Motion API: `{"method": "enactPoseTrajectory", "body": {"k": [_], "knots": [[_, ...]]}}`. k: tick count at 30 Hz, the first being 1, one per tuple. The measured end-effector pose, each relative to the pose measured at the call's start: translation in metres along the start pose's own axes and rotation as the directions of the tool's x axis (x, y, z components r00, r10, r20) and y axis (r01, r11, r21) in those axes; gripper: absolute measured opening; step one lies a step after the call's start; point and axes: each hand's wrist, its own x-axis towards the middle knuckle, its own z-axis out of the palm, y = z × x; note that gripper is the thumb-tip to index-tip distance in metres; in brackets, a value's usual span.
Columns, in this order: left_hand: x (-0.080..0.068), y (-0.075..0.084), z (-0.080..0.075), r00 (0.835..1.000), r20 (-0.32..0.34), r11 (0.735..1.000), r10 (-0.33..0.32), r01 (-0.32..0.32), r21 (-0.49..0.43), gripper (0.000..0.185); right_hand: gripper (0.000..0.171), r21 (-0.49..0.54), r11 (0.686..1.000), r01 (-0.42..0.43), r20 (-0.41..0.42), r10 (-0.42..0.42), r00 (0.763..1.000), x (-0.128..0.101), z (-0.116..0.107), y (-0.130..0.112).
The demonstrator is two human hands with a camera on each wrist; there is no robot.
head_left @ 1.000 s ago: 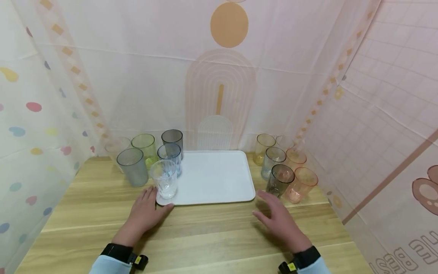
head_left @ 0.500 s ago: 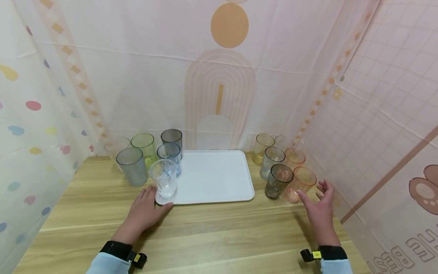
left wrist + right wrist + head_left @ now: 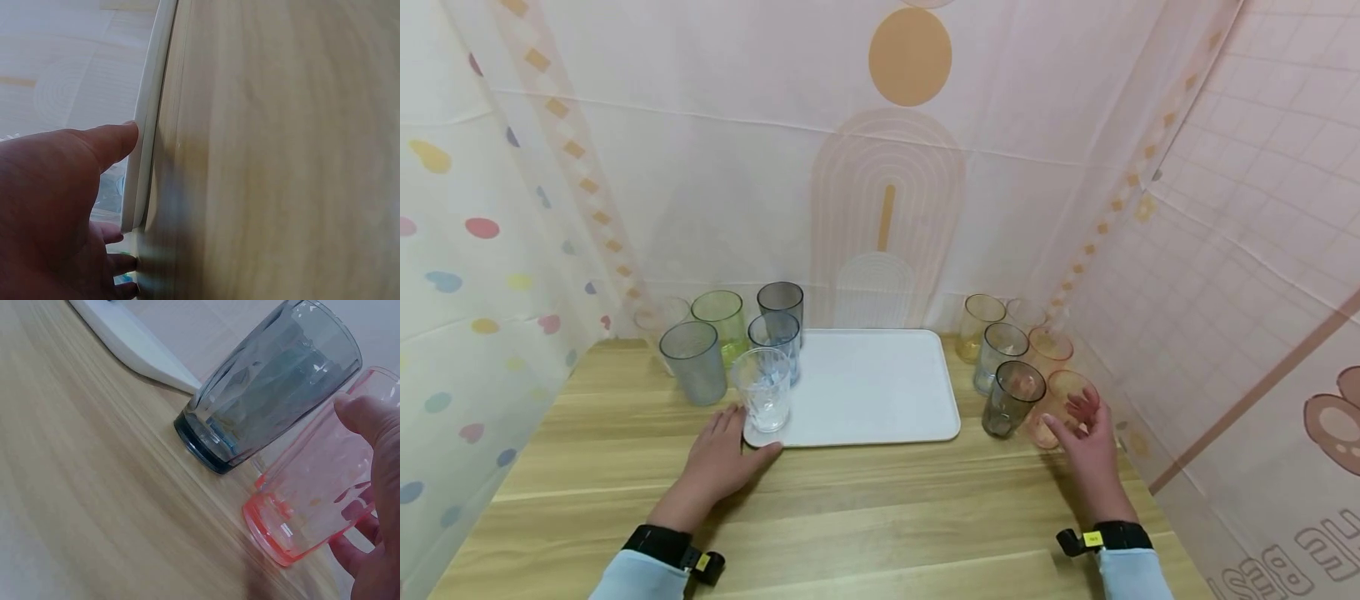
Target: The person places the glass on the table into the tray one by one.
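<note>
My left hand (image 3: pixel 722 454) lies flat on the wooden table, its thumb against the front left corner of the white tray (image 3: pixel 880 392). A clear glass (image 3: pixel 762 387) stands on that corner, just beyond the fingers. In the left wrist view the left hand (image 3: pixel 56 187) touches the tray's rim (image 3: pixel 147 119) with the thumb. My right hand (image 3: pixel 1086 435) curls round a pink glass (image 3: pixel 1063 404) right of the tray. In the right wrist view the right hand (image 3: pixel 382 487) has its thumb on the front of the pink glass (image 3: pixel 306 494) and its fingers behind it. A dark grey glass (image 3: pixel 262 400) stands close beside it.
Left of the tray stand a grey-blue glass (image 3: pixel 692 362), a green glass (image 3: pixel 718 321), a blue glass (image 3: pixel 773 337) and a dark glass (image 3: pixel 780 304). At the right stand a yellow glass (image 3: pixel 979 325), a pale glass (image 3: pixel 998 354) and another pink glass (image 3: pixel 1048 350). Fabric walls close in three sides.
My right hand has swung from the table in front of the tray over to the right and closed round the pink glass. The left hand has stayed put.
</note>
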Motion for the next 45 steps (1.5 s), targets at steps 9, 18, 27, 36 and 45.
{"method": "enactPoseTrajectory", "body": {"k": [9,18,27,36,45], "knots": [[0.001,-0.002,0.003,1.0,-0.003,1.0,-0.001,0.001,-0.006,0.117,0.085,0.014,0.999,0.031,-0.008,-0.031,1.0,-0.029,-0.011,-0.005],[0.0,-0.002,0.001,1.0,0.013,0.999,-0.02,0.02,-0.03,0.116,0.082,0.019,0.964,0.264,0.077,-0.265,0.961,-0.08,0.006,-0.024],[-0.001,-0.001,0.0,1.0,0.005,1.0,-0.013,0.013,-0.026,0.114,0.084,0.198,0.929,0.313,0.272,-0.359,0.893,-0.087,0.063,-0.039],[-0.001,0.003,-0.002,0.999,0.021,0.999,-0.028,0.029,-0.038,0.111,0.081,0.198,0.939,0.281,0.501,-0.343,0.794,-0.066,0.13,-0.059],[-0.004,0.005,-0.006,0.999,0.022,0.999,-0.027,0.028,-0.04,0.11,0.074,0.24,0.944,0.227,0.576,-0.327,0.749,-0.027,0.202,-0.087]]}}
